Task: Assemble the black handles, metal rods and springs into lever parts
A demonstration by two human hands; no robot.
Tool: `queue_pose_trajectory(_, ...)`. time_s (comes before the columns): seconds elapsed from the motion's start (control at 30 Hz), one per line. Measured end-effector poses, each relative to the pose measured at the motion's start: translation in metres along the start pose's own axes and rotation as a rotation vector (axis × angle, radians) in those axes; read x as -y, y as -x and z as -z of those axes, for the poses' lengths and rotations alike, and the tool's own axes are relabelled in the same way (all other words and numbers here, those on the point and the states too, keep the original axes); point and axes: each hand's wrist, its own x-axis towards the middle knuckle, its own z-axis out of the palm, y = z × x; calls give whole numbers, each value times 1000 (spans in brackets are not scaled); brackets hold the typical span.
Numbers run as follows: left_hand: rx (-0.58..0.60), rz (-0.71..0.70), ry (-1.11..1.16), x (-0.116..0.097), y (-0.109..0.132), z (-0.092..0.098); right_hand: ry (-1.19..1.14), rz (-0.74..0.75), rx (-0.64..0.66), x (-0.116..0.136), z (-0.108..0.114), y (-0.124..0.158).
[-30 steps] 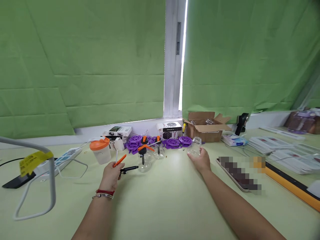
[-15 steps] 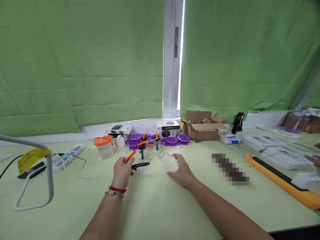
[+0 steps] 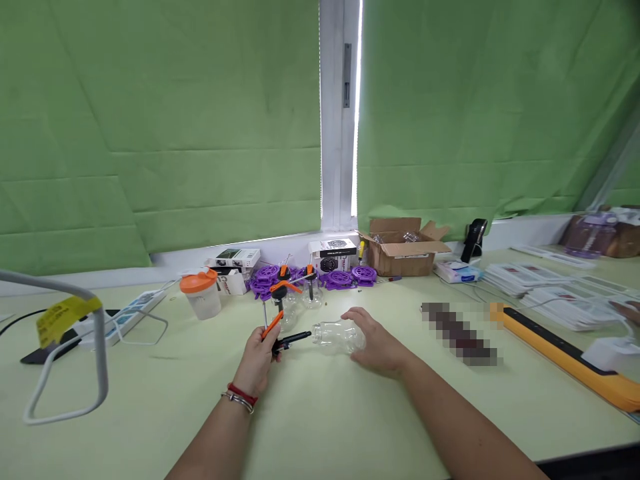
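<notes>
My left hand (image 3: 256, 360) is closed around a black pump spray head (image 3: 281, 345) with an orange lever. Its black tube points right, the tip just at the mouth of a clear bottle (image 3: 336, 336); whether it has entered I cannot tell. That bottle lies on its side in the air or on the table, gripped at its base by my right hand (image 3: 376, 340). Behind them stand clear bottles fitted with similar black and orange spray heads (image 3: 311, 288). Purple plastic parts (image 3: 340, 279) lie around these at the back.
An orange-lidded cup (image 3: 204, 297) and a power strip (image 3: 125, 319) are on the left, near a grey bent bar (image 3: 101, 360) with a yellow tag. A cardboard box (image 3: 407, 260) stands at the back. Right are white panels (image 3: 565, 307), a yellow-black bar (image 3: 565, 357) and another person's hand (image 3: 627, 312).
My left hand has moved right with the spray head. The bottle has turned sideways, its mouth now facing the tube, and my right hand has shifted slightly right.
</notes>
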Motion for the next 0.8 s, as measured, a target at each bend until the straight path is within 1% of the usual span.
queue_pose_trajectory(0.1, 67, 39, 31, -2, 2, -2, 3, 9, 17, 1, 0, 0)
queue_pose_trajectory(0.23, 127, 77, 13, -4, 7, -5, -17, 19, 11, 4, -3, 1)
queue_pose_trajectory(0.37, 182, 123, 6, -5, 12, -8, -22, 66, 14, 7, -6, 1)
queue_pose_trajectory(0.47, 164, 94, 13, -5, 15, -10, -22, 99, 24, 7, -7, -1)
queue_pose_trajectory(0.57, 135, 40, -31, -5, 19, -11, -13, 110, 34, 6, -8, -1)
queue_pose_trajectory(0.7, 163, -29, -129, -6, 21, -11, -2, 122, 36, 7, -7, 0)
queue_pose_trajectory(0.8, 205, -65, -133, -6, 20, -9, -2, 127, 35, 7, -6, 0)
